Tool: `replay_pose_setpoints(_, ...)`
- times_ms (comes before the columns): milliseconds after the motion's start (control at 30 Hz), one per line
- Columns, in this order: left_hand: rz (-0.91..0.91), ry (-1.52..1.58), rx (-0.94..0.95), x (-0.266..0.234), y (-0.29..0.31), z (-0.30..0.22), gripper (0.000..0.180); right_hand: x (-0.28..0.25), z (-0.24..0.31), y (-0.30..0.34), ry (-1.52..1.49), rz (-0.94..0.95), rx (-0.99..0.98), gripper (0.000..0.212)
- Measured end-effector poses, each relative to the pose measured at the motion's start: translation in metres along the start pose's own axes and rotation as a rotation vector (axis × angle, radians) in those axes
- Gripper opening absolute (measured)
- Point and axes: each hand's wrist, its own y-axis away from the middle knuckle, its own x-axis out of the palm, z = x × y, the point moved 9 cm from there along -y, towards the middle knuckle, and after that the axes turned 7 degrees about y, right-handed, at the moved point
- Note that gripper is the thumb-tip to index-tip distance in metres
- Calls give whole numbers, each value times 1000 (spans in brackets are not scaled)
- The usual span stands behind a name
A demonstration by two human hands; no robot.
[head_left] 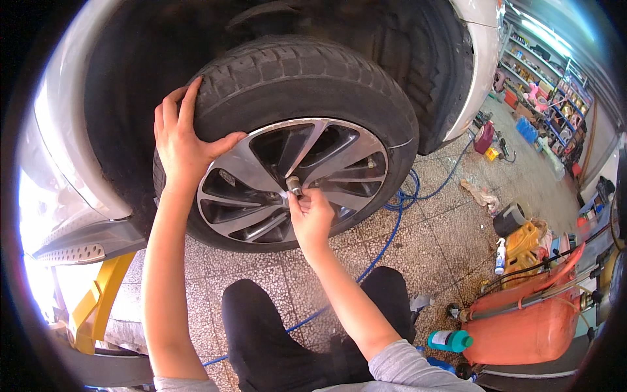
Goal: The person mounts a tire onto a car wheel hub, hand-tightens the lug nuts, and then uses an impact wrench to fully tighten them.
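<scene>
head: wheel in wheel arch
left grip: spread on tire
right grip: pinching metal fitting at wheel center

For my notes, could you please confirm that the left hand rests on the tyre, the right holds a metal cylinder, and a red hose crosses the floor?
The head view shows the hose is blue, not red; the left hand rests on the tyre, the right hand holds the metal cylinder.
</scene>
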Motion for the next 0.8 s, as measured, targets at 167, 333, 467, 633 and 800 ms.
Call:
replay_pose_setpoints(167, 28, 3, -21, 1, -1, 0, 98, 31, -41, 13, -459, 215, 624, 38)
replay_pose_setpoints(333, 22, 17, -27, -1, -1, -1, 98, 27, -40, 1, -55, 197, 354, 46)
replay_pose_setpoints(467, 28, 14, -23, 0, 0, -1, 98, 60, -68, 32, -712, 361, 925, 52)
replay_pose_setpoints(633, 33, 11, -27, 0, 1, 0, 99, 44, -46, 17, -423, 307, 634, 55)
replay_pose_setpoints(800, 47, -23, -27, 1, 2, -2, 98, 62, -50, 37, -667, 455, 878, 60)
